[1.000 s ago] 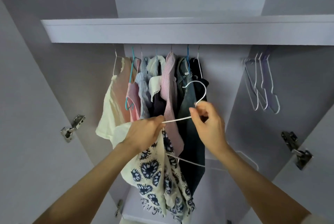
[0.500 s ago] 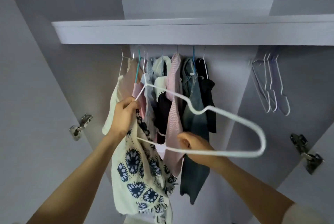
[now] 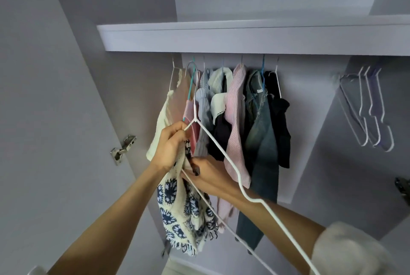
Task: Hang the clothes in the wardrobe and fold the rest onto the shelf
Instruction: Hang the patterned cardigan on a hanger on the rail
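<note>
right hand (image 3: 208, 177) pinches patterned top (image 3: 177, 199), fingers curled | left hand (image 3: 170, 143) grips white hanger (image 3: 224, 159) by its neck, top bunched beneath, not yet hung | behind: seven garments (image 3: 235, 119) hung under shelf (image 3: 244, 39); spare hangers (image 3: 368, 110) right

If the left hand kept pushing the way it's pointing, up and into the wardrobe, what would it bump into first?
Probably the pink garment just beyond the left hand, hanging beside the cream top. Depth is hard to judge from this one view.
</note>
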